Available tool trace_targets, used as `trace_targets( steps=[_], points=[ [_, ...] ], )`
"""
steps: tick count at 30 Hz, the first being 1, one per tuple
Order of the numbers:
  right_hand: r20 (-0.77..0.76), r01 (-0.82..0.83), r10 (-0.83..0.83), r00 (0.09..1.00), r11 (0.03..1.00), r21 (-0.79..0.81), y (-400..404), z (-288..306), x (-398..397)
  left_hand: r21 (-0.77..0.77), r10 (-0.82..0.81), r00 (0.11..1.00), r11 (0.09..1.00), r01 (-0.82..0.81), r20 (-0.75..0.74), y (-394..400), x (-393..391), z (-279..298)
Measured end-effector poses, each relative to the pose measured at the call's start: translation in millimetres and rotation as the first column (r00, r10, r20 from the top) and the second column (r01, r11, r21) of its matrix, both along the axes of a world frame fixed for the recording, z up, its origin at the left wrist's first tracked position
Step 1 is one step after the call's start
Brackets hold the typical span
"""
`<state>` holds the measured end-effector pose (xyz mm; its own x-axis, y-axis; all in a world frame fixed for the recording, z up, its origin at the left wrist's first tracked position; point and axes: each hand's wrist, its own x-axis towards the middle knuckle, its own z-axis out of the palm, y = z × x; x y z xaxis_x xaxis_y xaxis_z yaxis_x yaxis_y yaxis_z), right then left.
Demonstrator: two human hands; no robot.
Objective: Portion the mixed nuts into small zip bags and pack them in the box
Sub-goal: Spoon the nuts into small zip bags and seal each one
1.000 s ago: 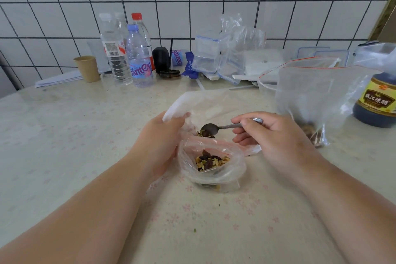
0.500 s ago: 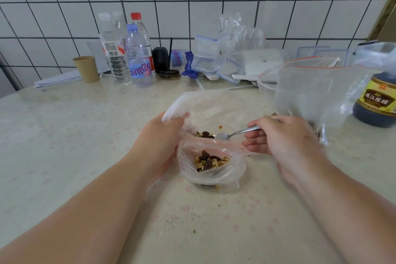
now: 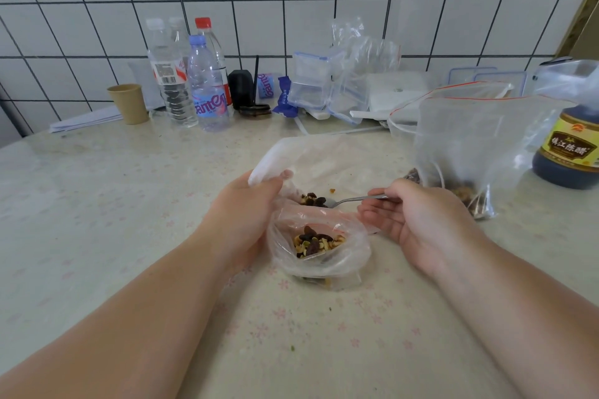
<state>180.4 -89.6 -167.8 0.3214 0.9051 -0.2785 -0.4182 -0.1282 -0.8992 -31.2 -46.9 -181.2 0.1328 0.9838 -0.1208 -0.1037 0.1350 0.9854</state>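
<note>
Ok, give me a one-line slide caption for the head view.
Left hand holds a small bag of mixed nuts open while the right hand works a spoon behind it.

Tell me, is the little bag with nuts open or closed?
Open. The little bag's top gapes wide, showing the nuts inside.

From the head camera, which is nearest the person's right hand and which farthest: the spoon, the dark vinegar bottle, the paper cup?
1. Spoon, held in the right hand.
2. Vinegar bottle, far right.
3. Paper cup, back left by the wall.
</note>
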Motion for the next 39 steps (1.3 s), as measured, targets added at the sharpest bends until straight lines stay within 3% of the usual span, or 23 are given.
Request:
trace_targets(
  steps=[10,18,22,26,31,33,36,39],
  points=[
    [-0.099,0.016,-0.012,0.995,0.999,0.043,-1,5,12,-0.034,0.01,0.999,0.999,-0.008,0.036,0,-2,3],
    [-0.065,-0.122,0.126,0.99,0.99,0.065,-11,21,22,-0.076,0.015,1.0,0.997,-0.015,0.007,-4,-5,7],
    [0.047,-0.22,0.217,0.975,0.973,0.072,-17,28,24,-0.092,0.008,0.999,0.996,-0.004,0.043,-7,-5,9],
    [0.241,-0.335,0.288,0.927,0.924,0.183,-25,34,24,-0.09,-0.012,1.0,0.996,0.014,0.02,-9,-6,10],
    [0.537,-0.503,0.253,0.805,0.771,0.391,-36,35,27,-0.094,-0.042,0.999,0.995,0.041,-0.01,-11,-4,11],
    [0.539,-0.46,0.171,0.825,0.758,0.463,-36,35,28,-0.097,-0.024,1.0,0.995,0.024,-0.003,-9,-5,10],
    [0.492,-0.207,-0.087,0.866,0.834,0.512,-28,30,29,-0.093,0.004,1.0,0.996,-0.006,-0.019,-8,-4,10],
    [0.647,-0.024,-0.264,0.715,0.916,0.401,-19,19,23,-0.067,0.027,0.999,0.997,-0.03,-0.044,-9,-3,9]
  ],
)
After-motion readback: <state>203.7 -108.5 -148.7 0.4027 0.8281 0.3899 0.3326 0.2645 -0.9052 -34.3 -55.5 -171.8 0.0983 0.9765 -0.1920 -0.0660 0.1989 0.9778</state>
